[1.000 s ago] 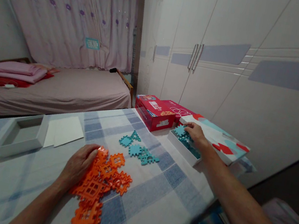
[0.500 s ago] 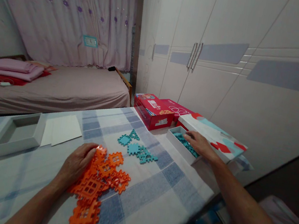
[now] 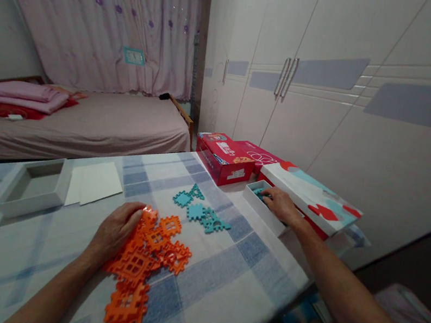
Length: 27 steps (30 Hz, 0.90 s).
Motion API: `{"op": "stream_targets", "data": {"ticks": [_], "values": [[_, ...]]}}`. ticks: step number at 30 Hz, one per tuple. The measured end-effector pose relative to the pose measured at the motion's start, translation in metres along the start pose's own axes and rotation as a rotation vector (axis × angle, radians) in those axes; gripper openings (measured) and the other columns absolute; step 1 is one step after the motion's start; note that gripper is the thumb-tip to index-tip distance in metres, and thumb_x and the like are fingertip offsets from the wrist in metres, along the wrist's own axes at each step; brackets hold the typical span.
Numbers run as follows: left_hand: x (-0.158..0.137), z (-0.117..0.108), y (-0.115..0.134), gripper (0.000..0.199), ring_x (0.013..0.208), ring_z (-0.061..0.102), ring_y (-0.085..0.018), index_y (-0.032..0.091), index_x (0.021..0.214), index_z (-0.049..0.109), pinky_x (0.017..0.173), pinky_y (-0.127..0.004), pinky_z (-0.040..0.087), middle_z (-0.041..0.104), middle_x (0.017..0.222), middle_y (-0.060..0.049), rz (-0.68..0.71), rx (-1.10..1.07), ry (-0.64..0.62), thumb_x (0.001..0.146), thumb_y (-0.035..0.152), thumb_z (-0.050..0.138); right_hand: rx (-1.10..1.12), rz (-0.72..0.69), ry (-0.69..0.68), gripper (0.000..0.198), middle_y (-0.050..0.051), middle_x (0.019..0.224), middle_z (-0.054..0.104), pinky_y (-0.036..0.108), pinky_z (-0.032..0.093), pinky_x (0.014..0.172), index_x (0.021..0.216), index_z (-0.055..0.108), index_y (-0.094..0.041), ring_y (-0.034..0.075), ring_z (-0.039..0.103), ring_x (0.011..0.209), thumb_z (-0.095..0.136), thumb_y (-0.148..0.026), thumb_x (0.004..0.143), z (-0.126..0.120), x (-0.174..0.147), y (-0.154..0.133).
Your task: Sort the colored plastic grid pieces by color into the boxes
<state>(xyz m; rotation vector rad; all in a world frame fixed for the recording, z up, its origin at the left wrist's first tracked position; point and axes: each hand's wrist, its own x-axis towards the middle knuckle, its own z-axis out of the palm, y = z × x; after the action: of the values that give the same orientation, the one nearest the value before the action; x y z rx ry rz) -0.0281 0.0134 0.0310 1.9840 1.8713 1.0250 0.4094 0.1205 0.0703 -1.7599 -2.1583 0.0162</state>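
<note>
My left hand (image 3: 118, 229) rests at the left side of a heap of orange interlocking plastic pieces (image 3: 136, 265), fingers curled over its upper edge. The fingertips there are partly hidden. On the right, my right hand (image 3: 280, 204) reaches into a narrow white box (image 3: 263, 209). Its fingers are bent down onto teal interlocking pieces (image 3: 259, 192), and the hand covers much of the box's contents. Several more teal pieces (image 3: 196, 212) lie on the checked cloth between the two hands, flat squares and triangles among them.
A second white box (image 3: 33, 189) and white sheets (image 3: 101, 185) lie at the left. Behind the narrow box stand a red box (image 3: 226, 160) and a large patterned box (image 3: 311, 194). The table's edge (image 3: 277, 309) drops off at the right. A bed (image 3: 123, 118) and white wardrobe (image 3: 316, 123) stand beyond.
My right hand has gone lower into the narrow box and further toward its far end, fingers deeper among the teal pieces. My left hand stays at the orange heap. The view has shifted slightly.
</note>
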Motion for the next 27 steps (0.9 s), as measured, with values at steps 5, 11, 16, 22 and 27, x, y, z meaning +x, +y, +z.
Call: {"op": "stream_targets", "data": {"ticks": [5,11,16,22,27], "values": [[-0.001,-0.001,0.006,0.042,0.100,0.063,-0.022,0.020,0.099,0.065,0.093,-0.034,0.048,0.070,0.105,-0.007,-0.004,-0.014,-0.016,0.086,0.047,0.036,-0.058,0.067,0.217,0.027,0.011,0.109,0.067,0.033,0.045,0.083,0.103,0.068,-0.016,0.023,0.062,0.097,0.046,-0.022,0.087,-0.016,-0.014,-0.041],[-0.002,-0.001,0.006,0.042,0.099,0.063,-0.022,0.020,0.100,0.064,0.093,-0.035,0.047,0.069,0.105,-0.007,-0.009,-0.023,-0.005,0.086,0.047,0.036,0.173,-0.177,-0.204,0.044,0.009,0.114,0.065,0.031,0.046,0.081,0.119,0.060,-0.017,0.021,0.062,0.095,0.056,-0.046,0.086,0.006,-0.040,-0.119],[-0.002,-0.001,0.005,0.042,0.099,0.063,-0.022,0.019,0.099,0.065,0.093,-0.035,0.047,0.069,0.105,-0.007,-0.009,-0.006,-0.012,0.086,0.047,0.035,0.000,-0.218,-0.186,0.066,0.015,0.123,0.056,0.040,0.042,0.088,0.131,0.050,-0.017,0.031,0.053,0.111,0.063,-0.053,0.077,0.036,-0.051,-0.153],[-0.001,0.000,0.004,0.041,0.099,0.063,-0.021,0.020,0.099,0.065,0.093,-0.035,0.047,0.069,0.105,-0.006,0.004,0.003,-0.006,0.086,0.045,0.035,-0.010,-0.222,-0.181,0.035,0.012,0.107,0.060,0.033,0.043,0.081,0.111,0.062,-0.019,0.025,0.056,0.098,0.058,-0.034,0.080,0.043,-0.050,-0.151],[-0.001,0.001,0.003,0.040,0.099,0.062,-0.022,0.020,0.098,0.064,0.092,-0.035,0.047,0.069,0.104,-0.007,0.004,0.002,-0.003,0.087,0.045,0.034,0.053,-0.131,-0.172,0.039,0.010,0.109,0.061,0.030,0.044,0.082,0.114,0.062,-0.019,0.023,0.056,0.101,0.058,-0.029,0.077,0.038,-0.047,-0.135]]}}
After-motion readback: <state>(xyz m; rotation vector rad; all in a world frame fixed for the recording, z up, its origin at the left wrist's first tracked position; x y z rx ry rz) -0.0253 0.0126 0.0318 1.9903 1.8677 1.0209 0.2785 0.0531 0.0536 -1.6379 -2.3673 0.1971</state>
